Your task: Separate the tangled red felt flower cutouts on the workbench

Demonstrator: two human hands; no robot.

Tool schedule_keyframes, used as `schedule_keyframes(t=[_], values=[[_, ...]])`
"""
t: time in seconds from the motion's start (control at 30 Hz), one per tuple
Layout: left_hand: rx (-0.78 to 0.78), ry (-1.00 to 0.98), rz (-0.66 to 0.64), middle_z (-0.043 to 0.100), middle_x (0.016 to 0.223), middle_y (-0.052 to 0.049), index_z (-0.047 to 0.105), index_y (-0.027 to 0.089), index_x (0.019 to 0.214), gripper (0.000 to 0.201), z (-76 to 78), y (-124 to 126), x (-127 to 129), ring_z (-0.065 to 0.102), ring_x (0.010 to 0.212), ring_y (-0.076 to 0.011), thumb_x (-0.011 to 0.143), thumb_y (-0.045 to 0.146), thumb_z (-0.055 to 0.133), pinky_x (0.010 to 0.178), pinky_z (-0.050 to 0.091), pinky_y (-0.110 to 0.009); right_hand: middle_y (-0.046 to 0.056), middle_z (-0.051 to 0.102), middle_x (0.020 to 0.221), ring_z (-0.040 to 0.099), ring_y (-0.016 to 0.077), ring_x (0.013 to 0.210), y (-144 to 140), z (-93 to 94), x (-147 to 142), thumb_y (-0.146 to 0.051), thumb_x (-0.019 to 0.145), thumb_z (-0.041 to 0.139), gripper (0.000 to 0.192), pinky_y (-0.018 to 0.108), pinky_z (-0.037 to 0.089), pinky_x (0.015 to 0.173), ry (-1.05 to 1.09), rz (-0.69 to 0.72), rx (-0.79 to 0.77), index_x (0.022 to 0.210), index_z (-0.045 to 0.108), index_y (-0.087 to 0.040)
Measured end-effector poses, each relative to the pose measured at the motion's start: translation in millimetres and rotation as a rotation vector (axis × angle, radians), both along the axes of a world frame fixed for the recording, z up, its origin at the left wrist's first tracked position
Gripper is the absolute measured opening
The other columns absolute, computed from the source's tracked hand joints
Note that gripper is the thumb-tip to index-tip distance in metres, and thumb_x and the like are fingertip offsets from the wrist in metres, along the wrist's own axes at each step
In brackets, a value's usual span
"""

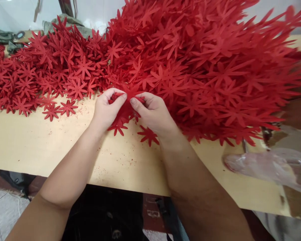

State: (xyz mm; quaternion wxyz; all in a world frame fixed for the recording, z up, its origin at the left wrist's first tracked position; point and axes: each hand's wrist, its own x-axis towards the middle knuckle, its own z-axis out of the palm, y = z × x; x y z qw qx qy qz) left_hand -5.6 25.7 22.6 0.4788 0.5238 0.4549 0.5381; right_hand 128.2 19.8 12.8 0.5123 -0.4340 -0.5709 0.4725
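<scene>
Red star-shaped foam cutouts, a small bunch (pixel 126 108), sit pinched between the left hand (pixel 106 110) and right hand (pixel 153 113), both closed on it, at the front of a large red cutout heap (pixel 203 67) on a pale wooden table (pixel 65 147).

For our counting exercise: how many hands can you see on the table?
2: left hand and right hand, side by side at mid-table, both pinching red cut-outs. Others may be hidden.
</scene>
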Motion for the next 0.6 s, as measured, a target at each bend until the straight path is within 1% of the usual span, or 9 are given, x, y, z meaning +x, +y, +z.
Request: schedule_keyframes(t=[0.07,0.13,0.23,0.3,0.4,0.5,0.6], values=[[-0.015,-0.022,0.083,0.052,0.061,0.004,0.056,0.020,0.070,0.015,-3.5,6.4,-6.1,0.052,0.060,-0.0074,0.079,0.028,0.064,0.060,0.043,-0.021,-0.005,0.051,0.059,0.042,0.0063,0.054,0.7,-2.2,1.3,-0.053,0.063,0.075,0.038,0.022,0.037,0.051,0.030,0.046,-0.036,0.065,0.057,-0.020],[-0.035,-0.051,0.150,0.050,0.059,0.005,0.055,0.021,0.073,0.015,-7.2,12.9,-12.2,0.051,0.058,-0.0075,0.082,0.031,0.061,0.057,0.042,-0.021,-0.005,0.052,0.061,0.044,0.0064,0.054,1.3,-3.1,2.8,-0.045,0.062,0.078,0.033,0.022,0.038,0.051,0.046,0.049,-0.054,0.067,0.058,-0.020],[-0.051,-0.071,0.182,0.048,0.058,0.005,0.054,0.021,0.075,0.017,-10.7,17.4,-15.7,0.051,0.057,-0.0077,0.083,0.035,0.060,0.056,0.042,-0.021,-0.004,0.057,0.065,0.050,0.0080,0.058,1.7,-2.1,4.1,-0.039,0.061,0.080,0.028,0.023,0.043,0.054,0.065,0.019,-0.050,0.069,0.061,-0.020],[-0.044,-0.061,0.162,0.050,0.060,0.004,0.054,0.021,0.075,0.018,-11.3,16.1,-13.4,0.052,0.060,-0.0079,0.082,0.036,0.062,0.058,0.043,-0.021,-0.004,0.057,0.062,0.050,0.0081,0.057,1.9,-1.0,4.7,-0.041,0.062,0.079,0.029,0.024,0.044,0.054,0.059,-0.004,-0.044,0.066,0.060,-0.020],[-0.017,-0.041,0.149,0.055,0.068,0.003,0.055,0.020,0.079,0.018,-11.1,12.0,-7.9,0.055,0.066,-0.0083,0.078,0.034,0.067,0.064,0.045,-0.021,-0.004,0.050,0.054,0.044,0.0068,0.050,2.9,-0.1,6.2,-0.047,0.068,0.074,0.034,0.023,0.040,0.048,0.032,-0.053,-0.038,0.059,0.056,-0.020],[0.024,-0.037,0.183,0.058,0.077,0.002,0.057,0.021,0.088,0.022,-9.5,9.4,-5.6,0.057,0.073,-0.0091,0.075,0.033,0.070,0.069,0.047,-0.022,-0.004,0.047,0.051,0.039,0.0060,0.046,4.2,0.2,7.6,-0.051,0.074,0.067,0.038,0.022,0.036,0.045,0.016,-0.102,-0.028,0.056,0.054,-0.019],[0.093,-0.051,0.219,0.061,0.087,0.001,0.059,0.023,0.094,0.024,-4.1,6.1,-5.2,0.060,0.083,-0.0105,0.075,0.032,0.071,0.076,0.048,-0.023,-0.004,0.048,0.051,0.040,0.0062,0.048,3.9,1.6,6.7,-0.049,0.075,0.067,0.037,0.022,0.037,0.046,0.014,-0.126,-0.023,0.056,0.055,-0.019]])
